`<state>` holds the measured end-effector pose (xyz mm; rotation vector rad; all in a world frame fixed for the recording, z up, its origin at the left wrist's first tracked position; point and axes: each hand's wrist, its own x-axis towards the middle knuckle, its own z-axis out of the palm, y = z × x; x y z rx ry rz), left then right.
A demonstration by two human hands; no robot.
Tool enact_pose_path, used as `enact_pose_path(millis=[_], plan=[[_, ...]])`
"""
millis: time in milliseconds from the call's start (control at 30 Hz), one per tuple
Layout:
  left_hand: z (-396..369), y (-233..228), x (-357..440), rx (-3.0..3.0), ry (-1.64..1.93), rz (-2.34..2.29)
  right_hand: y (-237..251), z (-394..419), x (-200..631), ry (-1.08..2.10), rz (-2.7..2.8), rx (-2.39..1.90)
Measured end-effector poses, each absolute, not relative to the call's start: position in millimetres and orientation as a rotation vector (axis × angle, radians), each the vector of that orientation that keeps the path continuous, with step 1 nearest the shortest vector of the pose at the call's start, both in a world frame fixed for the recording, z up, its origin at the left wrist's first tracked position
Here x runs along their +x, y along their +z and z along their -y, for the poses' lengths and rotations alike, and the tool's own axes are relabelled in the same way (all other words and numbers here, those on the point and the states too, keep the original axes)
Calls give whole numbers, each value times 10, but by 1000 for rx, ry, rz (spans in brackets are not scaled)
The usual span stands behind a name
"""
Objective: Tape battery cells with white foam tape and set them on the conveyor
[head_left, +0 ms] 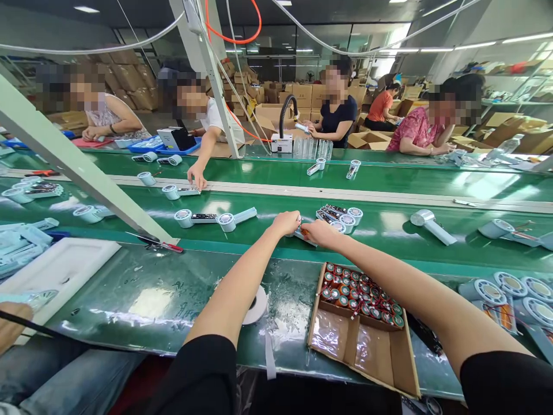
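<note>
Both hands meet at the near edge of the green conveyor belt (389, 230), arms stretched forward. The left hand (287, 222) is curled into a loose fist, and the right hand (318, 231) is closed beside it; between them they pinch a small pale fan part (301, 234) with a dash of orange at the fingertips (too small to tell exactly how the fingers sit on it). The part lies low, on or just above the belt.

Just beyond the right hand lies a cluster of fan heads with dark circuit strips (339, 216), touching one another. To the left, two more half-built handheld fans (216, 219) lie on the belt.

Nearer the body, under the right forearm, an open cardboard tray (358, 351) holds a packed group of round batteries (360, 293) in its far compartment. A roll of white tape (258, 305) sits beneath the left forearm. Finished fan shells (510, 291) pile at the far right.

Across the belt, another person's hand (196, 176) rests on a fan.
</note>
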<state>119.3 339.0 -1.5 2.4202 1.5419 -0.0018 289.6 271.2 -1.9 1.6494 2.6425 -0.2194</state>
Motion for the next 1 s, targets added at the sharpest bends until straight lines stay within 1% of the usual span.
enact_pose_path(millis=[333, 600, 800, 1000], plan=[[-3316, -76, 1319, 2332, 88, -1597, -28, -2685, 2875, -258, -2525, 1603], [-3119, 19, 1390, 2295, 152, -1647, 208, -2597, 2817, -170, -2431, 1605], [-3081, 5, 1509, 2285, 156, -1634, 316, -2531, 2971, -149, -2463, 1603], [-3128, -34, 1609, 2263, 158, -1587, 282, -2516, 3174, -122, -2436, 1700]])
